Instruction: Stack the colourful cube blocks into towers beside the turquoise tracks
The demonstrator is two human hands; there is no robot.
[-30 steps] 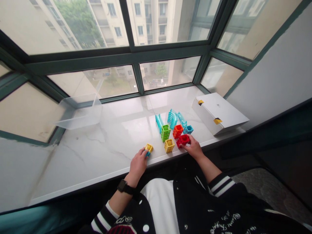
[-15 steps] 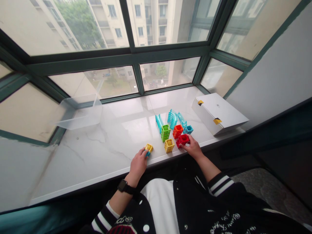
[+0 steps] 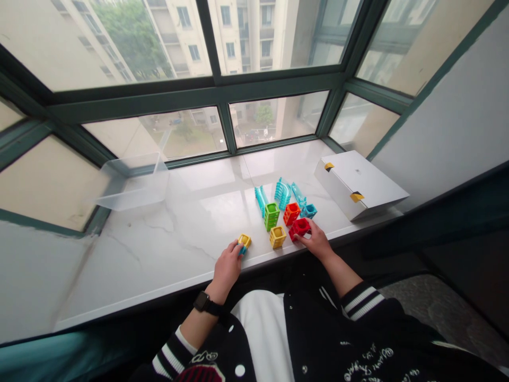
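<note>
My left hand (image 3: 227, 268) grips a small yellow plastic block (image 3: 244, 241) with a blue piece (image 3: 240, 250) at its lower side, at the front of the white marble sill (image 3: 159, 239). My right hand (image 3: 317, 240) rests on a red lattice block (image 3: 299, 228), its fingers over the top. Close to that block stand a yellow cube block (image 3: 277, 236), a green lattice block (image 3: 272, 216), an orange-red block (image 3: 291, 214) and a small blue block (image 3: 309, 211). Behind them lie several teal curved track pieces (image 3: 282, 193).
A white cardboard box (image 3: 360, 184) with yellow tape patches lies at the sill's right end. A clear plastic tub (image 3: 135, 183) stands at the left. Dark-framed windows (image 3: 214, 101) rise behind the sill, whose front edge drops off below my hands.
The whole view has shifted very slightly. My hands and the blocks they touch keep the same positions relative to each other.
</note>
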